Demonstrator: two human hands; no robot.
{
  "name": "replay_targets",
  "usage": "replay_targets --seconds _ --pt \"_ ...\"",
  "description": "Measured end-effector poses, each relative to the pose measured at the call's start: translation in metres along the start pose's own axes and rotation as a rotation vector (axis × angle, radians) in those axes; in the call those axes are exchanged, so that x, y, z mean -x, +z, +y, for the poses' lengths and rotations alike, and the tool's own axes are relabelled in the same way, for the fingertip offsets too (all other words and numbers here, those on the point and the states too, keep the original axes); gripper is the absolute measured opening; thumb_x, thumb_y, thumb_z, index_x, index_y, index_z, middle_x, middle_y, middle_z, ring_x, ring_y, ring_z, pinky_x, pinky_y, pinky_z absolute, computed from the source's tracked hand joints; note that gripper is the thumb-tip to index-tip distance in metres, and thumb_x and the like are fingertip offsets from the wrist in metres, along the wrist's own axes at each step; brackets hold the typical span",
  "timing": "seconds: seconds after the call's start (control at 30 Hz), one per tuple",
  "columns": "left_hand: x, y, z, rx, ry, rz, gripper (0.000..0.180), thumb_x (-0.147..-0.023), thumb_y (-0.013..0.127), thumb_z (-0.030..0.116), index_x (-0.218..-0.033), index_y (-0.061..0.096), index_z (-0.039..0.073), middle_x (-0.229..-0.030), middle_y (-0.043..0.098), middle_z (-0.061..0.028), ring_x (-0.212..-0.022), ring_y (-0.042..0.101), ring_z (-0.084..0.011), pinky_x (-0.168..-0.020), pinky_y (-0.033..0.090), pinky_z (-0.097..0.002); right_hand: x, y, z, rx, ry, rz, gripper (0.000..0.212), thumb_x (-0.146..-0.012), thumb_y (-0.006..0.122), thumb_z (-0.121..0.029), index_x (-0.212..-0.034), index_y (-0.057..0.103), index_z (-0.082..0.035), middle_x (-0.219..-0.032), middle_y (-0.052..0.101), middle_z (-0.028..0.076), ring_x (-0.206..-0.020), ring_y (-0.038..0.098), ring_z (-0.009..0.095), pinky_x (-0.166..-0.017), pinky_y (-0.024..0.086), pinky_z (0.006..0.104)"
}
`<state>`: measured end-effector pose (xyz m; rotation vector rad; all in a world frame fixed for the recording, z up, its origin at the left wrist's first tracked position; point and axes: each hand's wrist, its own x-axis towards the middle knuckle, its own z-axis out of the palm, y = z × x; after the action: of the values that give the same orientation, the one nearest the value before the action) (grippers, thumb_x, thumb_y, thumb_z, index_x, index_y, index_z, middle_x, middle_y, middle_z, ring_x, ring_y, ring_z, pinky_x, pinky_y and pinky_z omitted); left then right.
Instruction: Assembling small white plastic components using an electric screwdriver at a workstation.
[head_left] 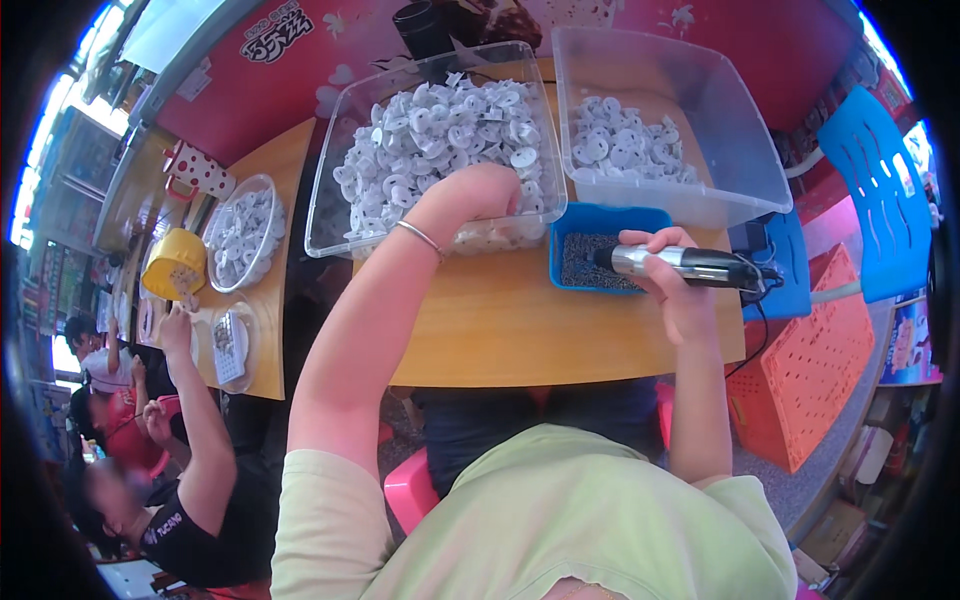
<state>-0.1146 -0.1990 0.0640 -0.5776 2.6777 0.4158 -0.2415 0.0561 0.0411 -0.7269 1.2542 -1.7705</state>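
Note:
My left hand [492, 192] reaches into a large clear plastic bin [325, 215] heaped with small white round plastic parts [430, 130]. It is bent down among the parts at the bin's near right corner, and its fingers are hidden there. My right hand [672, 285] is closed around a silver and black electric screwdriver [690, 265], with a cord hanging from its rear end. The tool's dark tip points left over a blue tray [630, 215] of small dark screws [588, 262]. Whether the tip touches the screws I cannot tell.
A second clear bin [730, 150] with fewer white parts stands beyond the blue tray. Right of the wooden table [500, 330] are an orange crate [800, 390] and a blue chair [875, 190]. At left, a co-worker [205, 470] sits by a basket of parts [243, 235] and a yellow bucket [172, 255].

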Motion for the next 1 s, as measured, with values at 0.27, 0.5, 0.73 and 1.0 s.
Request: replay_targets --seconds 0.27,0.5,0.73,1.0 --pt "0.006 -0.007 0.002 -0.093 -0.051 0.01 0.026 -0.063 0.073 0.017 -0.081 0.063 0.002 -0.074 0.064 -0.0132 -0.07 0.061 -0.0292 -0.061 0.047 -0.0361 0.009 -0.018 -0.006 -0.525 0.053 0.025 0.018 -0.082 0.061 -0.024 -0.091 0.049 -0.014 -0.113 0.054 0.015 -0.115 0.046 0.029 -0.09 0.046 0.0449" --pt "0.064 -0.029 0.006 0.905 0.077 0.596 0.017 -0.076 0.057 0.007 -0.089 0.057 -0.004 -0.077 0.062 -0.0084 -0.074 0.061 -0.0171 -0.068 0.049 -0.0294 0.021 -0.024 -0.002 -0.86 0.023 -0.031 0.021 -0.082 0.061 -0.03 -0.089 0.05 -0.014 -0.116 0.051 0.016 -0.124 0.035 0.035 -0.095 0.04 0.0556" --pt "0.133 0.031 0.05 1.793 0.246 0.471 0.017 -0.082 0.057 0.006 -0.099 0.054 0.003 -0.087 0.056 -0.0005 -0.074 0.053 -0.0064 -0.066 0.045 -0.019 0.036 -0.017 0.017 -0.904 -0.056 -0.088 0.024 -0.082 0.061 -0.032 -0.091 0.048 -0.015 -0.119 0.05 0.016 -0.126 0.033 0.036 -0.096 0.038 0.0568" --pt "0.133 0.133 0.088 1.356 -0.037 0.784 0.037 -0.068 0.075 0.005 -0.1 0.057 0.004 -0.082 0.053 0.0026 -0.066 0.04 -0.0018 -0.059 0.037 -0.016 0.058 0.009 0.037 -0.751 -0.012 -0.176 0.027 -0.081 0.062 -0.032 -0.093 0.043 -0.016 -0.12 0.049 0.016 -0.126 0.033 0.035 -0.099 0.038 0.0523"
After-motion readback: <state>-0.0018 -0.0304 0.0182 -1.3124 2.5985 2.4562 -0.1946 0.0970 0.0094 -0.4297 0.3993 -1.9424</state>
